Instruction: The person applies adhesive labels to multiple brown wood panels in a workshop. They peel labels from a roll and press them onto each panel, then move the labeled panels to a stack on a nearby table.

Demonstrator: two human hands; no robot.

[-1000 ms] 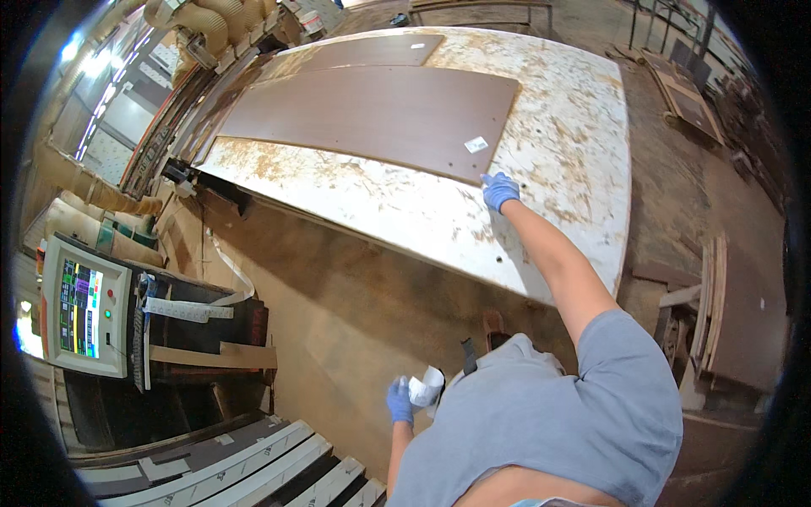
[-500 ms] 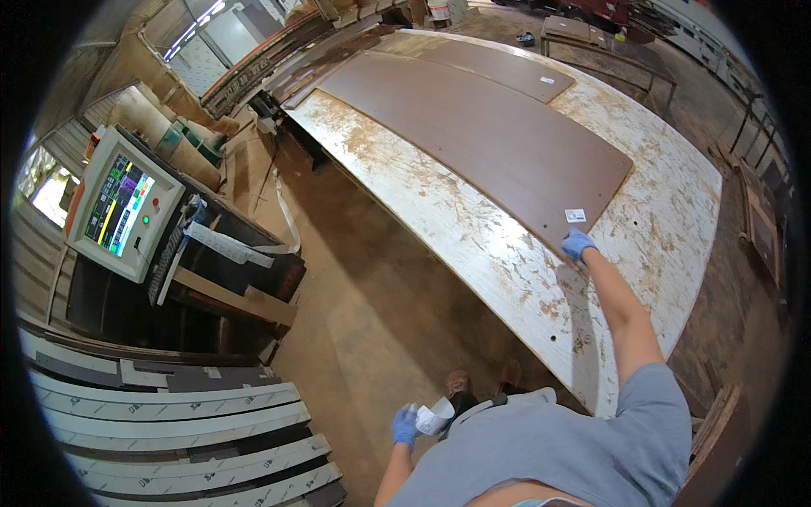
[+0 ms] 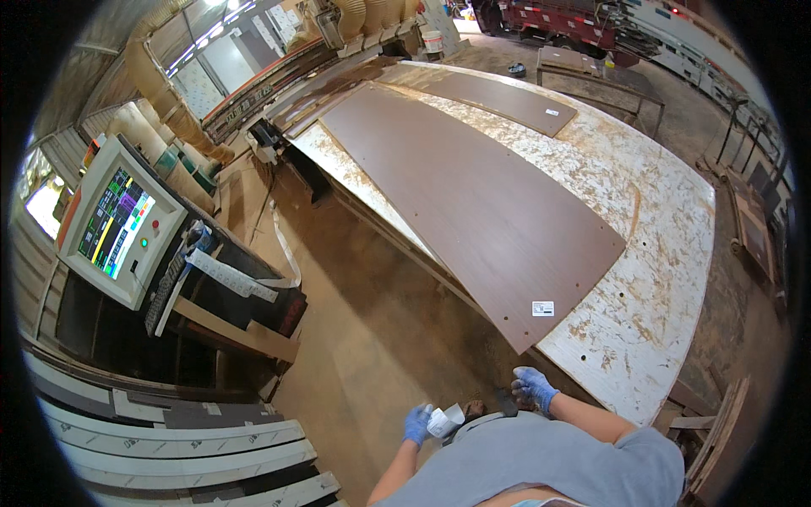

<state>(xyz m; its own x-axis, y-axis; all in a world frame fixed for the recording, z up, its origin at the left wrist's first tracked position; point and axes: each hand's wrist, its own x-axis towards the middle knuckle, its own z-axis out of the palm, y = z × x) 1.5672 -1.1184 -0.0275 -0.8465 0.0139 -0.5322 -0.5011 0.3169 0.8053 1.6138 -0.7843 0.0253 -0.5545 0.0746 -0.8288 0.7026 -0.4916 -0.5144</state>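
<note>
- The right hand (image 3: 533,385), in a thin blue glove, hung with fingers loosely bent and apart, nothing visible in its grasp.
- The left hand (image 3: 417,424), gloved alike, was clamped on a curled white paper roll (image 3: 445,420); a slackened grip could have let it drop or unwind.
- Just beyond the right hand lay a long, flat, smooth brown panel (image 3: 473,203), its near corner overhanging the surface; a knock or push there could have skewed it.
- Ahead of the right hand, near that corner, sat a small white rectangular label (image 3: 542,308) and small dark round spots (image 3: 506,318).
- Farther out, the white surface (image 3: 642,313) was streaked with tan, dust-like debris, which could have made the panel slip or scuffed its underside.
- Well apart from both hands lay a narrower brown panel (image 3: 498,101).
</note>
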